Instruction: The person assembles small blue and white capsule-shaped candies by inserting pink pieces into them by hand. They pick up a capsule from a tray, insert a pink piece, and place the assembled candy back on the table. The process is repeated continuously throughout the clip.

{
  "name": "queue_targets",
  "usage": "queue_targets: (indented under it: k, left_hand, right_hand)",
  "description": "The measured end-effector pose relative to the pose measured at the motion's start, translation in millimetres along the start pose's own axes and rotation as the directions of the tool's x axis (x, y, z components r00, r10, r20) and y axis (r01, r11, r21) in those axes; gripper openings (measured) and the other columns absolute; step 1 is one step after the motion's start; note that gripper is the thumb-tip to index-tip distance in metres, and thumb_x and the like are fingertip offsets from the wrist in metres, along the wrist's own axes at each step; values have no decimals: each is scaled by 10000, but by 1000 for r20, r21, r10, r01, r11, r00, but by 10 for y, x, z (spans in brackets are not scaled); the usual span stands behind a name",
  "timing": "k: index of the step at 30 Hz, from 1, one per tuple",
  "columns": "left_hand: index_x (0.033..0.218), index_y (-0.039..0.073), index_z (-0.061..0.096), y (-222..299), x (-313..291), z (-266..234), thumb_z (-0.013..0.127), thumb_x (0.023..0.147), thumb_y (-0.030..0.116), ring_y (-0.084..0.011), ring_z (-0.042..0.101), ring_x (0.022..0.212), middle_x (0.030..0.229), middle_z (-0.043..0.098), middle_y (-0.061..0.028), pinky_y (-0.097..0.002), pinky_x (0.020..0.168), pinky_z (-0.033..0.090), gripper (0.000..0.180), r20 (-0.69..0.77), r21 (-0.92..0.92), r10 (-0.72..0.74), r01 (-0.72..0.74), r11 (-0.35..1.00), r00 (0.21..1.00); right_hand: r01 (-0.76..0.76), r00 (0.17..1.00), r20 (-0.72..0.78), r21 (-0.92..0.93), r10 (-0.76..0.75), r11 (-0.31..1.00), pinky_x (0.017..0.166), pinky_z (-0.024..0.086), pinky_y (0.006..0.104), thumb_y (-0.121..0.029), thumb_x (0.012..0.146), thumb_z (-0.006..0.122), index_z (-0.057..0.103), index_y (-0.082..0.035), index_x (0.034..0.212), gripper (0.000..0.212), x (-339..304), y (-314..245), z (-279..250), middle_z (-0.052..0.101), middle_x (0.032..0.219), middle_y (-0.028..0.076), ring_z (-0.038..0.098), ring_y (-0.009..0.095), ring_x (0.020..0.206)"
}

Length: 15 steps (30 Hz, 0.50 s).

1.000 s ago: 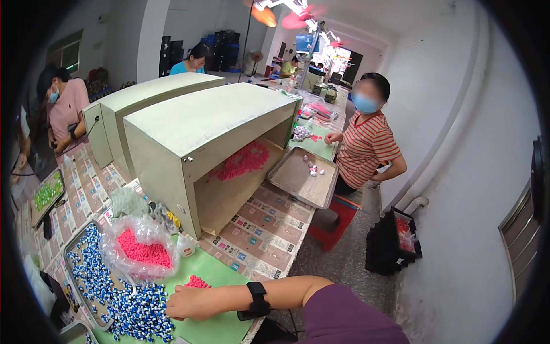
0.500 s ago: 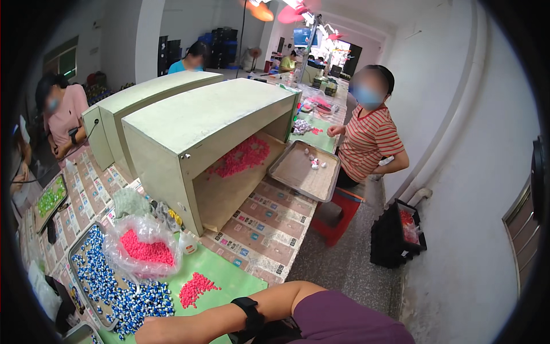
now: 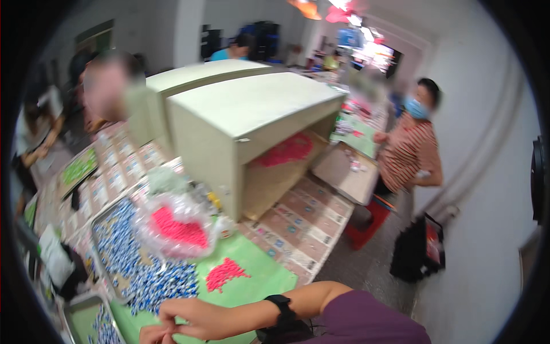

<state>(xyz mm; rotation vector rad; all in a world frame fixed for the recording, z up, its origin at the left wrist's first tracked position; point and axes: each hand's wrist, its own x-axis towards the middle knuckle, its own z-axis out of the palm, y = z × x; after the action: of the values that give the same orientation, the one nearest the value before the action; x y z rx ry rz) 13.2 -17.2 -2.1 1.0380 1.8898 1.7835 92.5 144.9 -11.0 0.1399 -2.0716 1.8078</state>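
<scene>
My right hand (image 3: 195, 319) is at the lower edge, over the green mat (image 3: 260, 269), with a black band on its wrist. Its fingers are bent and closed together; whatever they hold is hidden. Fingers that look like my left hand's (image 3: 152, 334) meet them from below, mostly cut off by the picture's edge. Just beyond my hands lies a heap of small blue-and-white pieces (image 3: 163, 286), spilling from a metal tray (image 3: 96, 252). A loose pile of small pink pieces (image 3: 225, 274) is on the mat. More pink pieces fill a clear plastic bag (image 3: 148, 232).
A pale box-shaped cabinet (image 3: 200, 155), open at its front, holds pink pieces. Beyond it rests a metal tray (image 3: 338, 172) near a person in a striped shirt (image 3: 415, 152). A second tray (image 3: 70, 318) is at lower left. A black crate (image 3: 418, 249) stands by the wall.
The whole scene has shifted rightward in the picture as my head turned. My right hand has come further into view, with fingers now showing beneath it.
</scene>
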Motion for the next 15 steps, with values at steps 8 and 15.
queue_targets:
  k: [8, 15]
  left_hand:
    - [869, 19, 690, -30, 35, 27, 741, 723, -58, -204, 631, 729, 855, 643, -110, -290, 626, 506, 172, -73, 360, 310, -265, 894, 948]
    - [901, 43, 713, 54, -4, -110, 749, 736, -27, -213, 653, 751, 893, 662, -84, -300, 634, 528, 183, -18, 394, 305, -273, 877, 952]
  right_hand:
    - [-259, 965, 128, 319, 229, 912, 833, 446, 285, -33, 942, 561, 467, -49, 900, 104, -32, 3, -34, 523, 968, 41, 528, 133, 911]
    - [-214, 949, 259, 112, 179, 970, 898, 428, 277, 8, 937, 563, 449, -69, 885, 147, 87, -108, -40, 528, 1010, 44, 515, 132, 996]
